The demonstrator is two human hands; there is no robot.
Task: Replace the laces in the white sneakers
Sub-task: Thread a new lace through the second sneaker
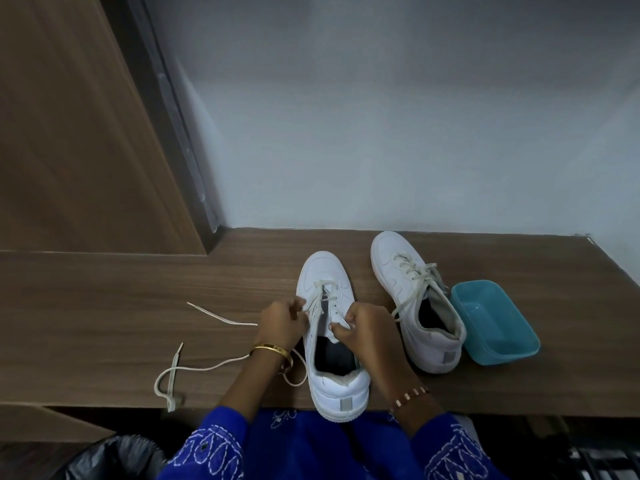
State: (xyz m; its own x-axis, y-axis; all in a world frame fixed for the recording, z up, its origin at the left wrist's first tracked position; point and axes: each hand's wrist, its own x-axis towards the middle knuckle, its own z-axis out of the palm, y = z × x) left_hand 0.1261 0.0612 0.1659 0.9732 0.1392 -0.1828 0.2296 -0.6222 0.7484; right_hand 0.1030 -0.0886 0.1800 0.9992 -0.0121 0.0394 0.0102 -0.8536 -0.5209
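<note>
Blue embroidered sleeves (214,441) frame the bottom of the view, and just beyond them both hands are busy on the near sneaker (332,344), which sits between the wrists with its heel hanging slightly over the wooden shelf (104,306) edge. Left hand (282,325) pinches the lace (320,296) at the eyelets; right hand (363,329) is curled onto the tongue and opposite eyelet row, pinching there too. Risk now, as I judge it: a sharp tug could drag that overhanging shoe off the edge into the lap. Out past the left hand, the lace's loose tail (194,370) trails and loops on the wood, one end dangling over the edge; it could snag on the gold bangle (272,349) or knot. Second sneaker (415,299) waits laced, just right of the right hand, touching a teal tub (495,320).
</note>
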